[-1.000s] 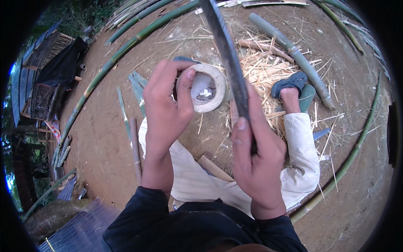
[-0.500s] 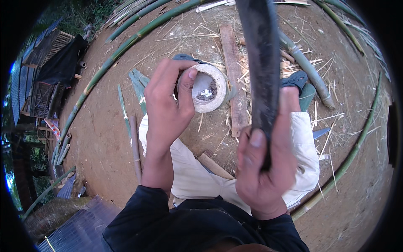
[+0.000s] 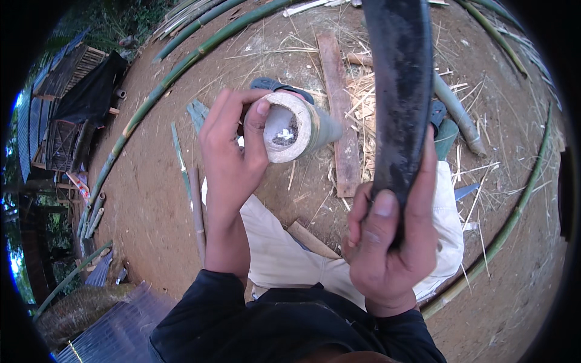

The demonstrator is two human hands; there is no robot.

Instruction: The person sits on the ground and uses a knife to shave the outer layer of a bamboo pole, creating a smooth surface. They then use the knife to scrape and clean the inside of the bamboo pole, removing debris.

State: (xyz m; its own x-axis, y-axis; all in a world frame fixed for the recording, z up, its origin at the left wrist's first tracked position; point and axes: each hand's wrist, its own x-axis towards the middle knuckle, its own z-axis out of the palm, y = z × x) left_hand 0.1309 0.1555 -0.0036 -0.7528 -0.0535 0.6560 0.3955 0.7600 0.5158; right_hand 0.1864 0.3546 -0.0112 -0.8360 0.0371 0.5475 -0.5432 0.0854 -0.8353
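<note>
Left of centre, the left grip (image 3: 230,148) is clasping a presumably stiff bamboo tube (image 3: 317,130) by its rim; right of centre, the right grip (image 3: 393,254) is clenching a likely heavy knife (image 3: 402,100) low down.

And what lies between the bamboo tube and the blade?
In the head view, a flat brown board and pale shavings on the ground show between the bamboo tube and the blade.

With both thumbs (image 3: 382,212) pointing forward, the left hand (image 3: 233,145) bends its fingers (image 3: 214,124) and the right hand (image 3: 396,242) clenches.
</note>
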